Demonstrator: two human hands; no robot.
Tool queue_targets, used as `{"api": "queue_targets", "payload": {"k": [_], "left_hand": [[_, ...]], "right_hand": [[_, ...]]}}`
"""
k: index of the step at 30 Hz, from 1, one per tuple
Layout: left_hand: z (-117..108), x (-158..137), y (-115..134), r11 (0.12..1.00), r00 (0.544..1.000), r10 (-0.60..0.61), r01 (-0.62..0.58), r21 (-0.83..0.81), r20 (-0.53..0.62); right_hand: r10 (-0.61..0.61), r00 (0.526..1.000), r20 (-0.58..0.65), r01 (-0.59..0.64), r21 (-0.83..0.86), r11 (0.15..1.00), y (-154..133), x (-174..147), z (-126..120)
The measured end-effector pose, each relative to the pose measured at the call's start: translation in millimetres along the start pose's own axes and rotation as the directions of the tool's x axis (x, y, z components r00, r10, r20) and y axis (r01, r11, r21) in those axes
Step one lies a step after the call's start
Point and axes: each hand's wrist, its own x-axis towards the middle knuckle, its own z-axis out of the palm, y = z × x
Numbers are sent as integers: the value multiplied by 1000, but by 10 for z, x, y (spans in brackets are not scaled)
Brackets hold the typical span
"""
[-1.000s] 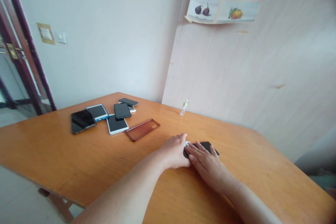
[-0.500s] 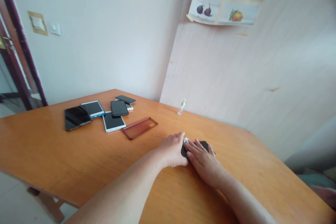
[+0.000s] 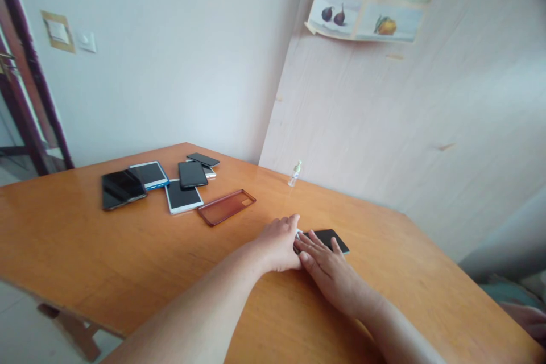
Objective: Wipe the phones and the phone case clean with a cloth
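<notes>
A dark smartphone lies flat on the wooden table in front of me. Its left end is between the fingers and thumb of my left hand, which keep hold of its edges. Over the screen, my right hand lies with its fingers stretched out, pressing a small white wipe onto the glass near the left end. Most of the wipe is hidden under those fingers. The phone's right part shows bare and dark.
To the left lie a reddish see-through phone case, a white tablet, a black phone, a blue-edged tablet and a black tablet. A small clear spray bottle stands near the table's back edge.
My right hand has slid left along the screen with the wipe, toward my left hand, uncovering more of the phone's right part. My left hand stays at the phone's left end.
</notes>
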Motion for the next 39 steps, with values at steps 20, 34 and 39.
{"api": "queue_targets", "payload": {"k": [20, 34, 39], "left_hand": [[-44, 5, 4, 998, 998, -58, 58, 13, 37], [-19, 2, -10, 999, 999, -26, 26, 29, 20], [-43, 0, 1, 1000, 999, -23, 23, 19, 35]], "right_hand": [[374, 922, -99, -385, -150, 911, 399, 80, -76], [179, 983, 41, -174, -100, 980, 119, -183, -132], [347, 937, -49, -349, -229, 909, 429, -170, -154]]}}
